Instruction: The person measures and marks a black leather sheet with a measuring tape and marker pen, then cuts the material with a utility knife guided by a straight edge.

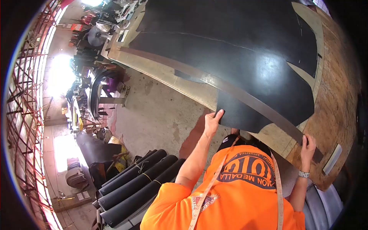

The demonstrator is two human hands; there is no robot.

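Observation:
A large black sheet, which looks like leather, lies over a wooden table. Across it runs a long dark straight strip, curved by the lens, from the upper left to the lower right. My left hand pinches the sheet's near left corner, its thumb on top. At the strip's near right end, my right hand has its fingers closed round the edge, with a watch on the wrist. A smaller dark piece shows beside the strip.
A pale flat bar lies near the table's right edge. Several black rolls are stacked at the lower left. A measuring tape hangs over my orange shirt. Tools and materials clutter the far left, beyond the concrete floor.

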